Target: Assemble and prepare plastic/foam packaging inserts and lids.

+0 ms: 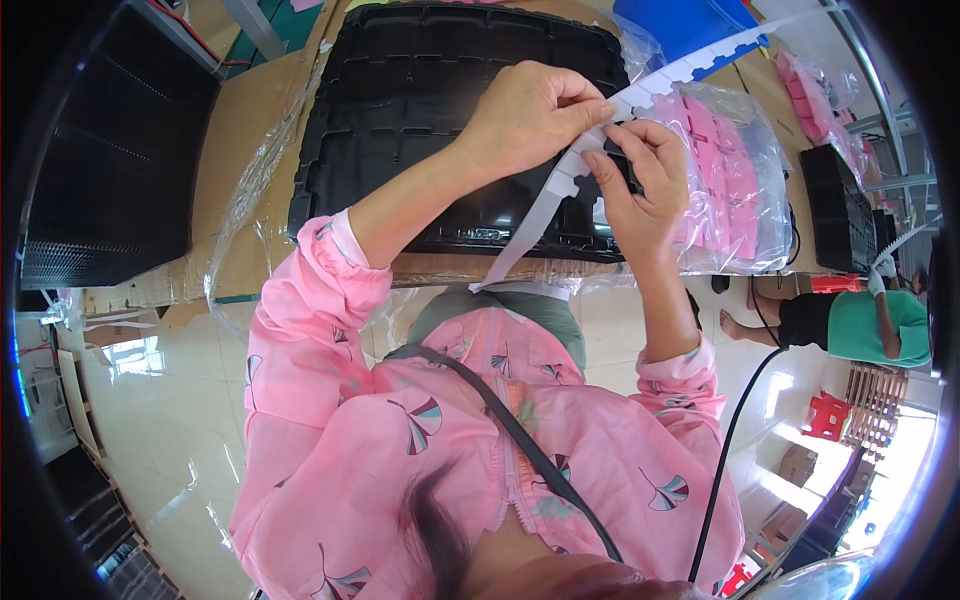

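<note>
A long white strip (540,212) with notched tabs along one edge runs slantwise from the upper right down to the near edge of the table. My left hand (525,115) pinches it between thumb and forefinger near its middle. Just beside that, my right hand (645,190) has its thumb and forefinger closed on the strip's edge, with the other fingers curled. Both hands are over a large black plastic tray (400,150) with a ribbed, shiny surface. Whether a small piece sits between my fingertips is hidden.
Pink pieces (712,180) in clear plastic wrap lie right of the tray. Behind them stands a blue bin (690,30). A black crate (120,150) is at the left on the cardboard-covered table (245,180). At far right, a person in green (880,325) works with another white strip.
</note>
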A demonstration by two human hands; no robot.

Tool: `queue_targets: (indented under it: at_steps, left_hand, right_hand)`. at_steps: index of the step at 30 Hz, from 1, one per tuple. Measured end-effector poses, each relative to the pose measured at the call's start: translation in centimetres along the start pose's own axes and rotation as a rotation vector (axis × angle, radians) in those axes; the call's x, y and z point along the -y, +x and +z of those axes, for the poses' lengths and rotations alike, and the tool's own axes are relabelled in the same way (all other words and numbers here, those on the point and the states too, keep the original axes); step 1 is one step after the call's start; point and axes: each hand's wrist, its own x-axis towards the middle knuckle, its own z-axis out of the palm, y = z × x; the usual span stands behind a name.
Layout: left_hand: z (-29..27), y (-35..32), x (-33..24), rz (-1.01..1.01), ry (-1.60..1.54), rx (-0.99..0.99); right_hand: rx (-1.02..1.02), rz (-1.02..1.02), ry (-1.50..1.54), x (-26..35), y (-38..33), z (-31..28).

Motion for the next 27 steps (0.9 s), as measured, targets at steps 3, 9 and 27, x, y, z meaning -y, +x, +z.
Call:
queue_targets:
  at_steps: [3,9,27]
  left_hand:
    - [0.1,-0.1,-0.2,-0.060,-0.077,0.011]
    - [0.2,-0.4,-0.2,-0.142,-0.125,-0.027]
    - [-0.4,-2.5,-1.7,-0.040,-0.194,-0.025]
  right_hand:
    - [-0.049,-0.044,-0.042,-0.7,-0.4,0.7]
    - [-0.098,-0.166,-0.070,-1.2,-0.5,1.2]
    - [0.178,0.498,0.363,-1.7,2.9,-1.1]
